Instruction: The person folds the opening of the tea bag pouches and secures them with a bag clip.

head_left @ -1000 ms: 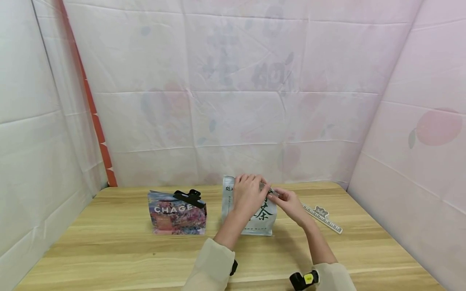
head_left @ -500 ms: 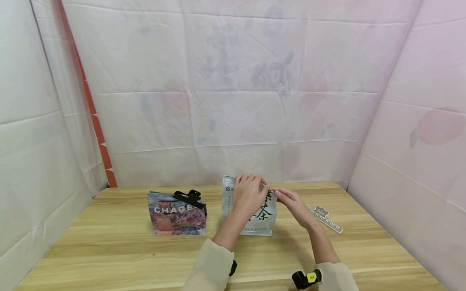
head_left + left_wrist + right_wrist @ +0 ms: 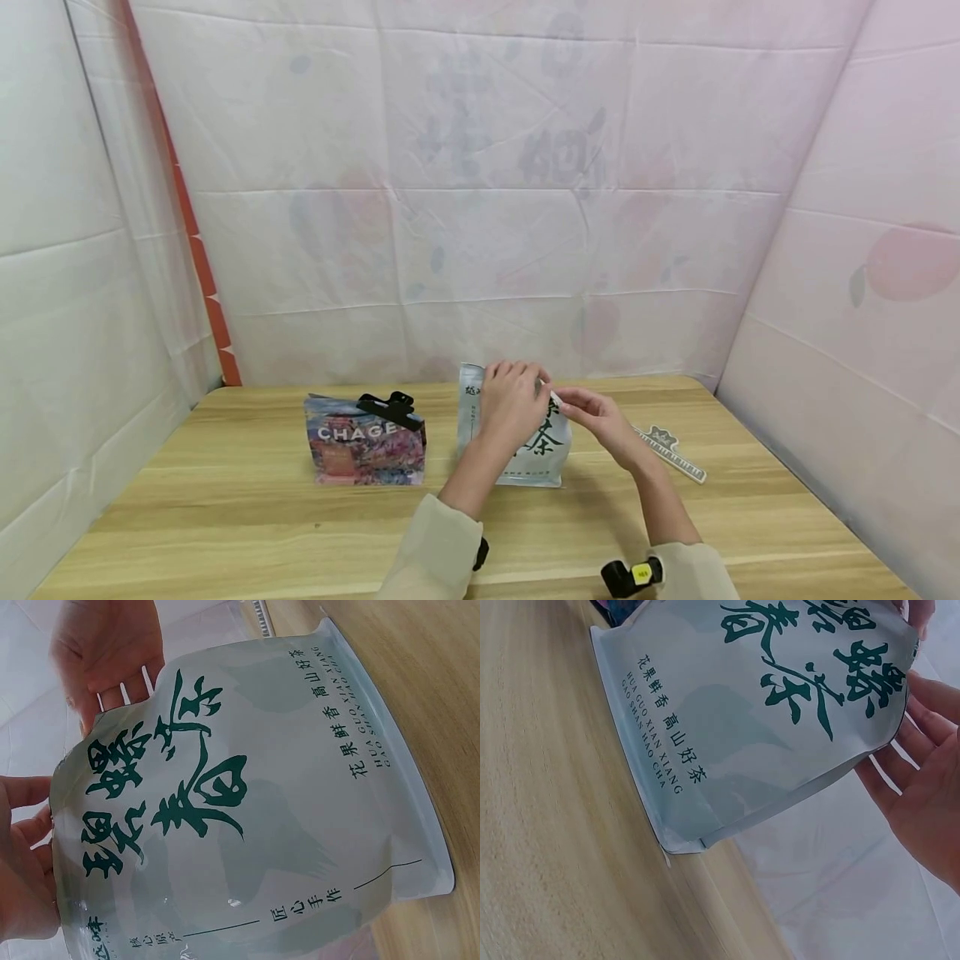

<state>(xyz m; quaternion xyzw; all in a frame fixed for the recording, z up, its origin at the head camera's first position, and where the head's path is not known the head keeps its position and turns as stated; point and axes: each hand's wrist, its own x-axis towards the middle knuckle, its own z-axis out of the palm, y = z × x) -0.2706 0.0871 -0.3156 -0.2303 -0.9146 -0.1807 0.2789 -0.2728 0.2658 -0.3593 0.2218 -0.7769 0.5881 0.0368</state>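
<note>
A pale green-white tea bag (image 3: 534, 468) with dark green Chinese lettering stands upright on the wooden table. My left hand (image 3: 513, 404) grips its top edge near the middle, the back of the hand covering part of the front. At the upper right corner my right hand (image 3: 606, 423) pinches the edge, thumb on the front. In the right wrist view several fingers of the right hand (image 3: 930, 784) reach behind the tea bag (image 3: 720, 720). Both hands show along the top edge of the tea bag (image 3: 270, 802) in the left wrist view.
To the left stands a colourful pouch (image 3: 367, 458) lettered CHAGE, with a black clip (image 3: 390, 408) on its folded top. A white strip with fine dark marks and a bear shape (image 3: 678, 462) lies right of the right hand. Pale printed cloth (image 3: 480, 250) walls the table (image 3: 247, 517).
My right hand has shifted slightly right along the top edge to the tea bag's corner, then dipped a little. The left hand keeps its place; the pouch and strip have not moved.
</note>
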